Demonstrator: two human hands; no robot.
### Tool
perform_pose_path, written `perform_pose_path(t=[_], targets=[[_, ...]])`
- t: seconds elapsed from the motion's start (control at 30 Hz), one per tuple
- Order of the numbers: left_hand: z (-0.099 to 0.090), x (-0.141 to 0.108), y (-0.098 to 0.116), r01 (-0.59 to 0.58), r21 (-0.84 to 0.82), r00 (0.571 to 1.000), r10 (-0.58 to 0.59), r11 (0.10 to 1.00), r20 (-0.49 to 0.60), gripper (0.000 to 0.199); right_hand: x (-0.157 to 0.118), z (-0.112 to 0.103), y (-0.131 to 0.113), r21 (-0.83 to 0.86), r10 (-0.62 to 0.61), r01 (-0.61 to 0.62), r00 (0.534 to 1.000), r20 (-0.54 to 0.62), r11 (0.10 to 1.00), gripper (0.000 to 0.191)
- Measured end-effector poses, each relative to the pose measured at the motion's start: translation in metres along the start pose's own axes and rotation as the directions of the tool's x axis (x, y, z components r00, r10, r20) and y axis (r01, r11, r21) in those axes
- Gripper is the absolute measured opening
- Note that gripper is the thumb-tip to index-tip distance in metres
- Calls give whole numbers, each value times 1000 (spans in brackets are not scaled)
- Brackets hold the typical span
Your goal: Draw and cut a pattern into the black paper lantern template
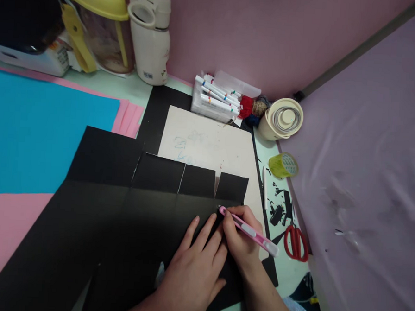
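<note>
And here's my R grip (243,234), clamped on the pink cutter (248,228), tip down on the black card (96,219), just my side of the row of slits (182,178) nr its far edge! My L grip (196,266) lies flat on the same card, fingers a bit apart, nothing pinched, right beside the R. Card spreads wide over the surface (286,281), L part lapping the blue sheet (45,133), slit edge lapping a pale board (212,128) w/ faint scribbles. Off to the R: red scissors (296,243), handles twds me, black scraps (277,216) nr the blades. Marker box (205,108) at the back, nr the wall (235,31).
</note>
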State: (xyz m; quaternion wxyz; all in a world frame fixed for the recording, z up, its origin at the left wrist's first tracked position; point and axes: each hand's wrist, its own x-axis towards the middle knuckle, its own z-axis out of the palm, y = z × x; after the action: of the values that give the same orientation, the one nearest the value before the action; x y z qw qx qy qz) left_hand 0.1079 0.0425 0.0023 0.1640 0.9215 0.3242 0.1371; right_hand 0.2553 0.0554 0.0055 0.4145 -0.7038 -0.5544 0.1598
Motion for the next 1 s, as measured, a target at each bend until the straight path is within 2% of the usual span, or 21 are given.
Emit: perform_pose_path(t=[0.1,0.3,0.77,1.0], targets=[[0,0,0,-1,3,1000,1,1000,1,62,0,-1,1,14,-17,17,1000,17,1000,8],[0,-1,1,8,14,1000,-8,1000,4,65,2,-4,2,107,102,-100,995,-15,989,11],[2,-1,1,0,-9,1000,1,1000,13,65,3,0,-1,23,47,-48,999,1,999,10],[2,-1,0,2,-4,1000,-2,1000,24,63,4,-2,1,101,77,-77,997,11,992,12]])
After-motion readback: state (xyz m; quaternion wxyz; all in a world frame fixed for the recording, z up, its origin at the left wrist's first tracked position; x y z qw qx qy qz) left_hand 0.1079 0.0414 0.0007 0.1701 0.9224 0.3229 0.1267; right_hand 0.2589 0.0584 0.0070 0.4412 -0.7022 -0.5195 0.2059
